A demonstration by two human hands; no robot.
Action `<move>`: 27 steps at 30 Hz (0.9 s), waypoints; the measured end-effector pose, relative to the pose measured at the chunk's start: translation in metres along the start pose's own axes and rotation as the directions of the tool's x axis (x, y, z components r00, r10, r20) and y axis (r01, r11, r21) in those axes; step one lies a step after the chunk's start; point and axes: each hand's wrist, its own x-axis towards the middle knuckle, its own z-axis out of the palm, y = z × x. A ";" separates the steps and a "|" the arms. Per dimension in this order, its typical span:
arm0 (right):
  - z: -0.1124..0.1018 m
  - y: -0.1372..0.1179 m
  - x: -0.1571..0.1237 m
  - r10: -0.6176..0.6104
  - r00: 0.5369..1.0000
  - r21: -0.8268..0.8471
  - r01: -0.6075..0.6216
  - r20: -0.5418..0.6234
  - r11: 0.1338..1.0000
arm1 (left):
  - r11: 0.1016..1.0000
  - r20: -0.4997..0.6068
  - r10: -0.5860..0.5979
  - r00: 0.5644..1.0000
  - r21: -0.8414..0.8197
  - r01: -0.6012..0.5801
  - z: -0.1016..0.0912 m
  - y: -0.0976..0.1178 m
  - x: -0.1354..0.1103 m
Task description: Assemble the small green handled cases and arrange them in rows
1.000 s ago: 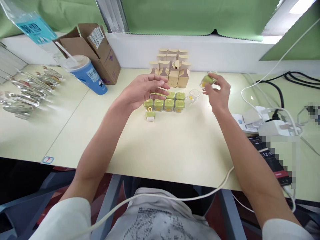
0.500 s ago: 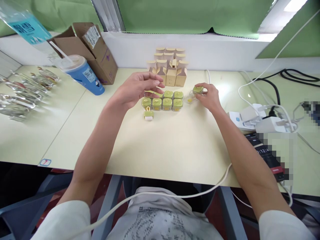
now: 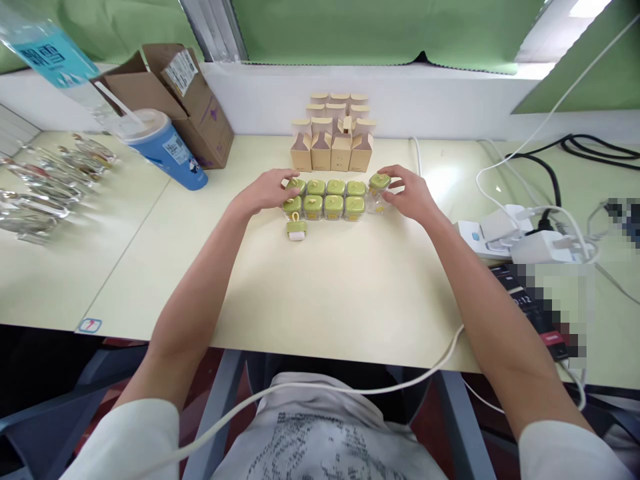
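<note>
Two rows of small clear jars with green lids (image 3: 334,207) stand together on the table. At the left end, my left hand (image 3: 267,191) has its thumb and fingers around the back corner jar (image 3: 299,183). My right hand (image 3: 410,193) grips another green-lidded jar (image 3: 379,181) at the right end, tilted and close beside the rows. A loose green lid with a loop and a white roller-like part (image 3: 297,230) lies in front of the left end.
Small open cardboard boxes (image 3: 331,153) stand behind the jars. To the left are a blue cup (image 3: 175,157), a brown carton (image 3: 207,127), a bottle (image 3: 55,53) and several wrapped items (image 3: 50,180). Chargers (image 3: 543,250) and cables lie right; a white cable (image 3: 300,388) crosses in front.
My left hand has come down onto the left end of the jars. My right hand has carried its jar leftward, up to the right end of the rows.
</note>
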 end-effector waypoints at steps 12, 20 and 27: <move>0.001 -0.007 -0.001 -0.041 0.995 -0.109 0.051 0.090 0.993 | 0.937 0.121 0.033 0.992 -0.350 0.012 -0.018 -0.031 0.011; -0.005 -0.009 -0.007 -0.030 0.990 -0.212 0.058 0.134 0.975 | 0.931 0.026 0.047 0.999 -0.365 -0.034 -0.006 -0.037 0.017; -0.002 -0.023 -0.011 -0.018 0.984 -0.282 0.069 0.179 0.957 | 0.930 0.014 0.033 0.999 -0.368 -0.026 -0.004 -0.035 0.016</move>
